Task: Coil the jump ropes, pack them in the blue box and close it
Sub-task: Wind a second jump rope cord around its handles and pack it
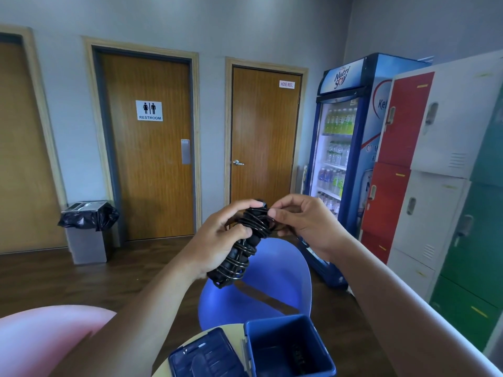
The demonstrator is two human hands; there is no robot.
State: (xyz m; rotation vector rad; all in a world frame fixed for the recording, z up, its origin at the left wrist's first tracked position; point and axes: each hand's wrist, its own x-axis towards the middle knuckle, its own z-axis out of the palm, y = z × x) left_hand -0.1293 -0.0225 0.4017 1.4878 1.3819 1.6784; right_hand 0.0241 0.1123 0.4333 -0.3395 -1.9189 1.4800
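I face a grey wall (217, 23) with wooden doors (147, 164); a drinks fridge (343, 159) and lockers (435, 164) stand to my right.

Dim indoor light, warped edges

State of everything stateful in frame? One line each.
Jump rope: wound into a bundle, held in the air.
Blue box: open.
Lid: open, lying left of box.
Left hand: grips bundle.
Right hand: pinches rope at bundle's top.
Restroom door: shut.
Hose reel door: shut.
Fridge: shut.
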